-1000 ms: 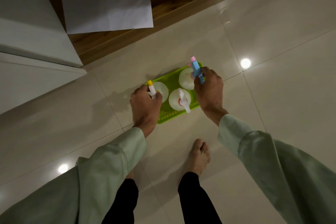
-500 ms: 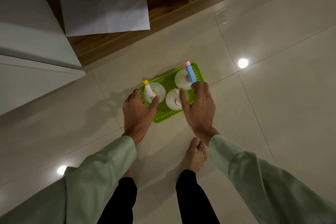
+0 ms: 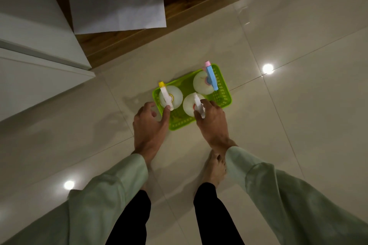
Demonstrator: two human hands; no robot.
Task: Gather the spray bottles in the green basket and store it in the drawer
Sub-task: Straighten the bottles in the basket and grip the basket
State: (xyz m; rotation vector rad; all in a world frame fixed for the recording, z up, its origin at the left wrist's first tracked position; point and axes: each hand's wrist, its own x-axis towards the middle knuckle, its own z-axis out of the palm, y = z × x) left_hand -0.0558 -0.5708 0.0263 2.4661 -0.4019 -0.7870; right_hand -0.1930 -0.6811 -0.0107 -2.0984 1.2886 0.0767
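- The green basket (image 3: pixel 223 93) sits on the tiled floor (image 3: pixel 298 125), just ahead of the person's bare feet, with both hands at its near edge.
- Three spray bottles stand upright inside it, seen from above.
- The left hand (image 3: pixel 149 125) is spread, fingers (image 3: pixel 166 113) apart and lightly curled. One fingertip touches the rear end of the yellow-tipped spray bottle (image 3: pixel 170 96); the thumb hangs out over the floor beside the basket's left corner. It grips nothing that I can see.
- The right hand (image 3: pixel 213 123) reaches over the basket's near rim. Its fingers lie around the white trigger head of the white-nozzled bottle (image 3: pixel 192 105), which sits just ahead of the knuckles. Whether they are actually closed tight on it cannot be told from this angle.
- The blue-and-pink-headed bottle (image 3: pixel 207 83) stands at the far right corner of the basket, beyond the right fingertips and untouched by either hand.
- Pale green sleeves (image 3: pixel 278 195) cover both forearms down to the wrists.
- Well beyond the fingertips lies a wooden drawer (image 3: pixel 179 6) with grey sheets of paper (image 3: pixel 117 0) in it; a white cabinet front (image 3: pixel 35 45) stands to the left of it.
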